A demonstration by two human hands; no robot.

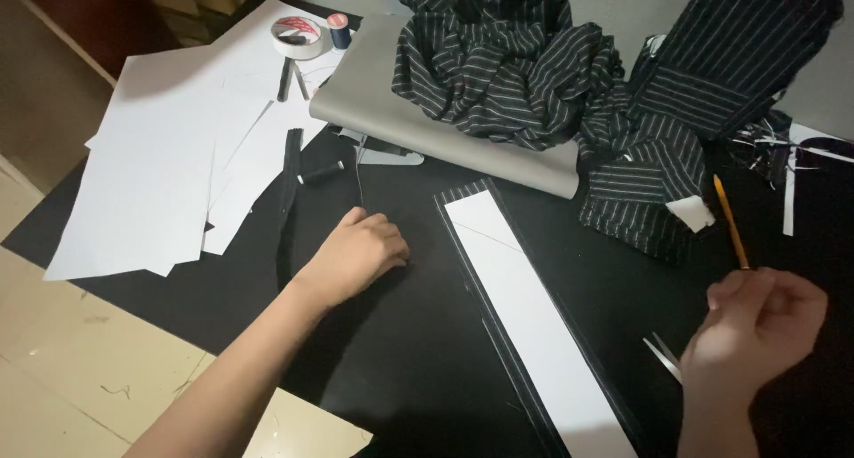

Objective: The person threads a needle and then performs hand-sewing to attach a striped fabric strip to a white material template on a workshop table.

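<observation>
Nearest me, my left hand (360, 252) rests loosely curled, knuckles down, on the black tabletop (400, 351), holding nothing. Just right of it lies one long white paper strip (525, 320) on striped fabric. My right hand (756, 329) is closed around one yellow pencil (731, 220). Behind, I count two thread spools (320, 172) and one tape roll (298, 38).

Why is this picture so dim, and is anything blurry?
Head view: dim light, so the black table swallows detail; white paper sheets stand out brightly. The right hand looks slightly smeared; the left hand is sharper, shadowing the table.
</observation>
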